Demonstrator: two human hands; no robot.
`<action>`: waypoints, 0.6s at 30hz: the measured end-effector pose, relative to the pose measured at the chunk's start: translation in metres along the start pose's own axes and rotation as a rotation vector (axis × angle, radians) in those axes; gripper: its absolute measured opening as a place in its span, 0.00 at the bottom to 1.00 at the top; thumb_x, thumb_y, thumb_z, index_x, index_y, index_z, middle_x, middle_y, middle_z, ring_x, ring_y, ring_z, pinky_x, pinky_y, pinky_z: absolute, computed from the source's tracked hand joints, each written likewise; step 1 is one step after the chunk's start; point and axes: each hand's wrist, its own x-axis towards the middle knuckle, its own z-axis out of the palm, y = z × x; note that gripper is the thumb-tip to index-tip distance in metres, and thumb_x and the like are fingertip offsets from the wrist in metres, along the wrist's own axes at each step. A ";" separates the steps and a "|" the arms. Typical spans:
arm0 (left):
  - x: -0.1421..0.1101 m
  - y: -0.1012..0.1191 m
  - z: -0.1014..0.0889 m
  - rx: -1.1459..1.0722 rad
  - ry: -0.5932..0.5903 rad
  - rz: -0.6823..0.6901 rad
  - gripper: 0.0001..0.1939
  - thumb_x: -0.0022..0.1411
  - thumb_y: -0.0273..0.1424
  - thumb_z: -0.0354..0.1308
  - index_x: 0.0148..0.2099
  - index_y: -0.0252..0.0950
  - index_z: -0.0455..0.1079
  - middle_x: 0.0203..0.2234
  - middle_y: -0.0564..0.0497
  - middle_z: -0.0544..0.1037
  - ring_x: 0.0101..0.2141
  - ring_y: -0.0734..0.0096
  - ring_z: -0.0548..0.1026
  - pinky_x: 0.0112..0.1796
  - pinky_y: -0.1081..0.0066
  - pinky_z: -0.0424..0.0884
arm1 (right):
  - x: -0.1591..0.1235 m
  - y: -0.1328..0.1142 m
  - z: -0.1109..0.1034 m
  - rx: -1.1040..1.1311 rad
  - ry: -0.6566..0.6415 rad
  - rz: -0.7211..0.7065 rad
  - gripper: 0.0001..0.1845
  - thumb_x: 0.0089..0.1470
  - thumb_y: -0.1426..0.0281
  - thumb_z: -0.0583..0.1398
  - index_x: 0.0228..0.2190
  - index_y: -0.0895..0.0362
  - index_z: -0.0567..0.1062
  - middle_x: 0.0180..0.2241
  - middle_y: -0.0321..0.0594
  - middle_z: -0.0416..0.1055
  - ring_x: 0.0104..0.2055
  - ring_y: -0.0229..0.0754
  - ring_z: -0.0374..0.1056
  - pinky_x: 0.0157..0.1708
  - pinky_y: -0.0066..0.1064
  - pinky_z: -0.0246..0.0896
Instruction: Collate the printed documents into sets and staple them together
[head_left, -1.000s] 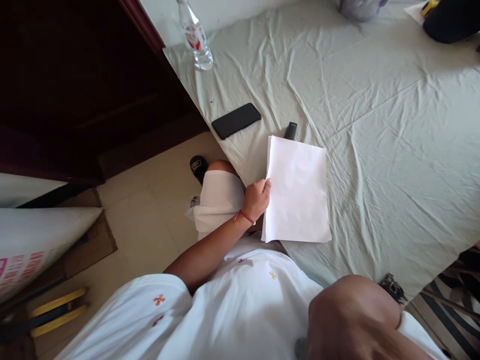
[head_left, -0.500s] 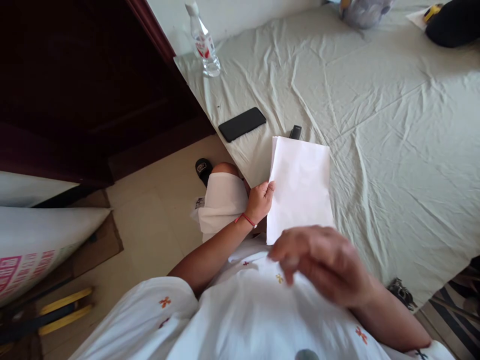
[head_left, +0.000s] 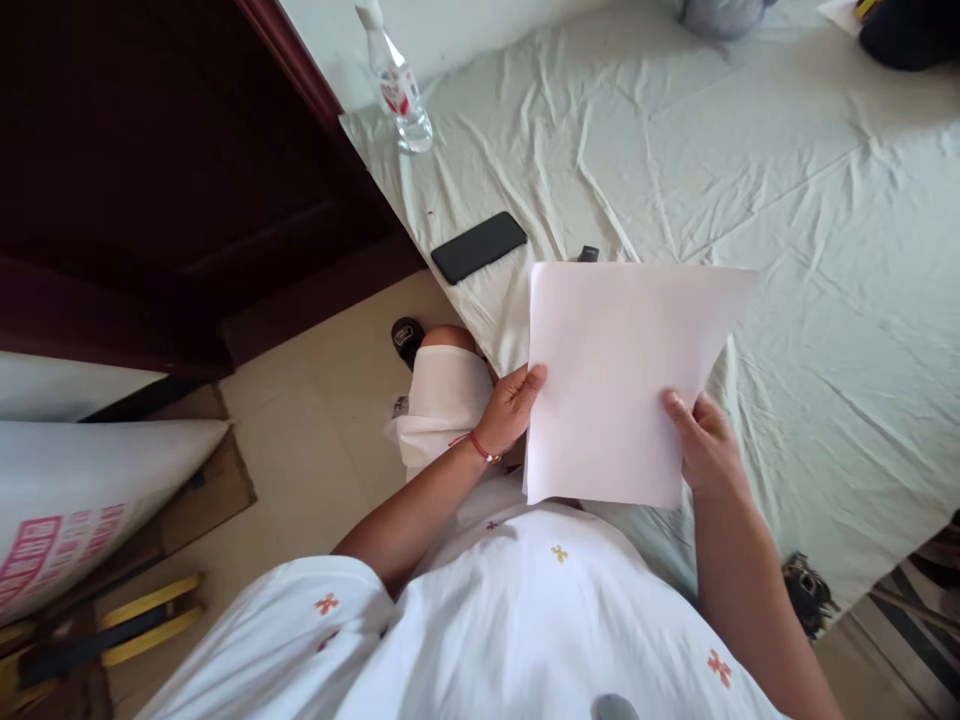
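Blank white paper (head_left: 607, 380), apparently more than one sheet, is held in front of my body over the near edge of the cloth-covered table. My left hand (head_left: 511, 408) pinches its left edge, thumb on top and the fingers hidden beneath. At the right edge, my right hand (head_left: 706, 436) also grips the paper, with the thumb on its face and the other fingers behind. The upper right corner sticks out past my right hand. Just beyond the paper's far edge, a small black object (head_left: 588, 254) is partly covered by it.
A black phone (head_left: 478, 247) lies on the pale green tablecloth (head_left: 825, 330). At the far left corner stands a water bottle (head_left: 397, 90). Dark keys or a similar metal item (head_left: 807, 592) sit near the right front edge. A printed white sack (head_left: 97, 500) rests on the floor at left.
My right hand has moved from above my lap up to the paper's right edge and taken hold of it. The paper now spreads wider to the right. My left hand keeps its grip.
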 end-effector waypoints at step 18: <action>0.029 0.016 -0.010 0.160 -0.066 -0.205 0.25 0.56 0.49 0.65 0.24 0.35 0.62 0.14 0.57 0.62 0.18 0.81 0.59 0.23 0.75 0.52 | 0.022 0.004 -0.026 -0.064 0.036 -0.009 0.21 0.52 0.50 0.70 0.36 0.53 0.79 0.28 0.35 0.75 0.25 0.38 0.66 0.23 0.29 0.63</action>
